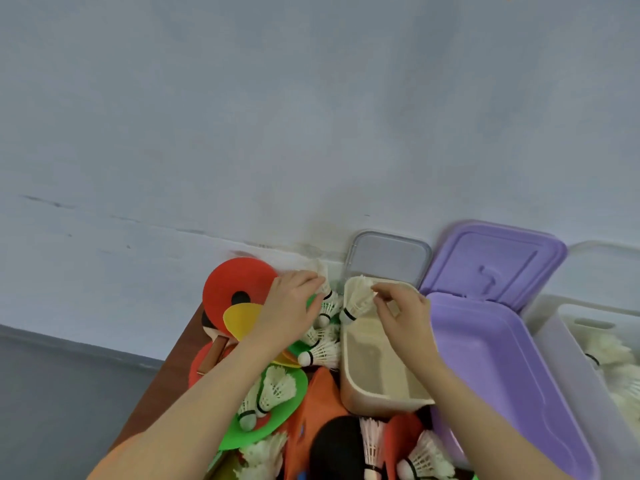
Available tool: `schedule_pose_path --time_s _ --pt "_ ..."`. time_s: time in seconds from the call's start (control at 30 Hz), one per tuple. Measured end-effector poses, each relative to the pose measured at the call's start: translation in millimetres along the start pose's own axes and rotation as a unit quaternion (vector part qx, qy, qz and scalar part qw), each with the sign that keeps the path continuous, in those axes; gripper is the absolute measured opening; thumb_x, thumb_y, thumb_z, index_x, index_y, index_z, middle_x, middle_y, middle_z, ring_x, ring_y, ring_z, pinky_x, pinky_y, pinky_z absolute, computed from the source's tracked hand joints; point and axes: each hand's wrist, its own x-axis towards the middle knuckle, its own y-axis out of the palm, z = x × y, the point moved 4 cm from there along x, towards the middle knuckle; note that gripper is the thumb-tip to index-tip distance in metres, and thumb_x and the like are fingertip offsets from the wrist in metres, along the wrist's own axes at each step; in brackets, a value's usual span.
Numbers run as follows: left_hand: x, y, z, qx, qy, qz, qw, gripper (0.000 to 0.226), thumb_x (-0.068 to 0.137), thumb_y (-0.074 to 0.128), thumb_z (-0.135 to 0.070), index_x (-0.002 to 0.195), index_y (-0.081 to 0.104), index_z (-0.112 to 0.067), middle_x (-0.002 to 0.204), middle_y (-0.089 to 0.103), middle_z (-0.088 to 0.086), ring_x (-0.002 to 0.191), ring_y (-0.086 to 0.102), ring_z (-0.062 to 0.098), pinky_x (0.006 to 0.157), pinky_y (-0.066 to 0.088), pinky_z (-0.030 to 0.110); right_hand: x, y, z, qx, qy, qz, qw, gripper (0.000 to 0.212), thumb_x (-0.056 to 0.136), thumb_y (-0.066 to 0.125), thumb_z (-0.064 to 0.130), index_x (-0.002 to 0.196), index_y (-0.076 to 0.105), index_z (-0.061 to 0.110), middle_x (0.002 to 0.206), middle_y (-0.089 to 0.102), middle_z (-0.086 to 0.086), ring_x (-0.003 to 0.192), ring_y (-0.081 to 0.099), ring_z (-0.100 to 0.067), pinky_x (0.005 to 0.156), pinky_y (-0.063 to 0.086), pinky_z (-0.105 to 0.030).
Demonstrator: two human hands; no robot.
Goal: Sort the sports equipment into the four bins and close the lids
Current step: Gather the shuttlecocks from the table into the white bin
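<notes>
My right hand [403,318] pinches the feather skirt of a white shuttlecock [356,301] over the far end of the open beige bin [381,398]. My left hand [289,308] reaches into the pile at the far left and its fingers curl around another white shuttlecock [327,299] near the wall. More shuttlecocks [320,353] lie loose among flat red [230,284], yellow [239,318] and green discs [277,424]. The beige bin's grey lid [389,258] stands open against the wall.
Right of the beige bin stands an open purple bin [495,368] with its lid [495,261] raised, then a clear bin [568,362] holding several shuttlecocks. Orange cloth [317,400], a black ball-like thing [337,448] and paddles [214,351] crowd the near table. The wall is close behind.
</notes>
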Motion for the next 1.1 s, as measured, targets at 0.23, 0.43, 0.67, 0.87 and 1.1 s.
schedule_pose_path --time_s 0.23,0.43,0.67,0.87,1.1 --pt "9 31 -107 -0.086 0.094 -0.037 0.991 0.024 0.082 0.052 -0.011 0.094 0.070 -0.002 0.088 0.066 0.007 0.084 0.055 0.015 0.075 0.044 0.025 -47 -98 -56 -0.004 0.046 -0.069 0.997 0.017 0.084 0.063 0.006 0.094 0.068 0.019 0.088 0.064 0.014 0.083 0.057 -0.011 0.080 0.023 -0.026" --pt "8 90 -219 -0.131 0.038 -0.027 0.990 0.034 0.084 0.055 -0.010 0.116 0.063 -0.004 0.096 0.068 0.006 0.086 0.054 0.012 0.082 0.041 0.020 -84 -198 -118 -0.002 0.047 -0.118 0.992 0.018 0.081 0.055 0.019 0.093 0.068 0.021 0.086 0.064 0.015 0.080 0.058 -0.007 0.081 0.030 -0.030" --pt "14 167 -350 -0.197 0.028 -0.009 0.980 0.036 0.086 0.046 -0.019 0.114 0.065 -0.007 0.101 0.068 0.005 0.090 0.059 0.014 0.081 0.045 0.026 -125 -315 -202 -0.074 0.070 -0.139 0.985 0.019 0.084 0.063 0.004 0.097 0.069 0.016 0.087 0.067 0.006 0.083 0.058 -0.015 0.081 0.027 -0.027" --pt "20 219 -434 -0.217 0.060 0.014 0.974 0.034 0.086 0.044 -0.016 0.112 0.065 -0.008 0.091 0.063 0.003 0.081 0.053 0.010 0.073 0.046 0.023 -155 -384 -256 -0.139 0.114 -0.169 0.969 0.019 0.087 0.060 0.007 0.102 0.067 0.017 0.093 0.067 0.006 0.089 0.055 -0.017 0.080 0.022 -0.024" --pt "16 269 -462 -0.139 0.044 0.159 0.976 0.038 0.090 0.048 -0.007 0.127 0.056 -0.011 0.109 0.059 0.008 0.103 0.051 0.024 0.087 0.041 0.032 -172 -391 -305 -0.255 0.124 -0.090 0.955 0.019 0.083 0.063 0.004 0.095 0.070 0.018 0.088 0.068 0.002 0.085 0.060 -0.025 0.074 0.020 -0.027"
